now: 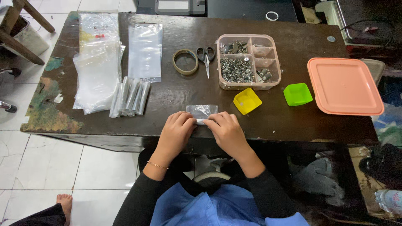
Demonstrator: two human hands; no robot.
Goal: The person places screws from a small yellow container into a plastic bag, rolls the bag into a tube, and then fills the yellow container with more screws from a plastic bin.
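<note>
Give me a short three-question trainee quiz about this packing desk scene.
1. True or false: both hands press on the small clear plastic bag at the desk's near edge.
2. Which small square plastic cup lies nearer the right hand: yellow or green?
3. What lies between the brown tape ring and the pink compartment tray?

Key: 1 true; 2 yellow; 3 black-handled scissors.

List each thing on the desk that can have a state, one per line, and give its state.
Small plastic bag: flat on the desk, pressed by both hands.
Left hand: fingers curled on the bag.
Right hand: fingers curled on the bag.
Scissors: closed.
Divided box: open, holding metal parts.
Pink lid: off, lying beside the box.
Yellow cup: empty.
Green cup: empty.
</note>
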